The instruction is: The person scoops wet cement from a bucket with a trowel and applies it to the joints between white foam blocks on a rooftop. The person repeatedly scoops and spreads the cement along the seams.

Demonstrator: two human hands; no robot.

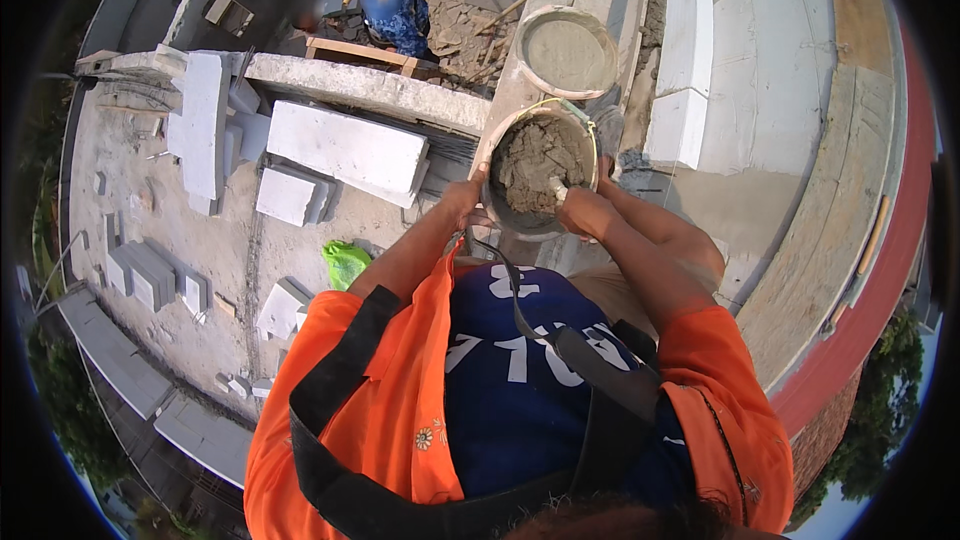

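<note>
In the head view a bucket (524, 152) holds lumpy grey mortar near the centre, with a wire handle along its right side. My left hand (464, 198) grips the bucket's left rim. My right hand (582, 210) is closed round the pale handle of a tool (558, 186) whose working end is hidden in the mortar. A second round container (566, 52) of smooth wet grey mix stands just beyond the bucket, on the same concrete ledge. My bare leg shows to the right, behind my right forearm.
A co-worker (395, 10) stands among rubble behind a low wall (380, 82). White blocks (340, 145) and a green bag (345, 260) lie at the left. On the right are white blocks (678, 125), a curved concrete surface (775, 130), planks (840, 160) and a red edge (900, 270), with trees beyond.
</note>
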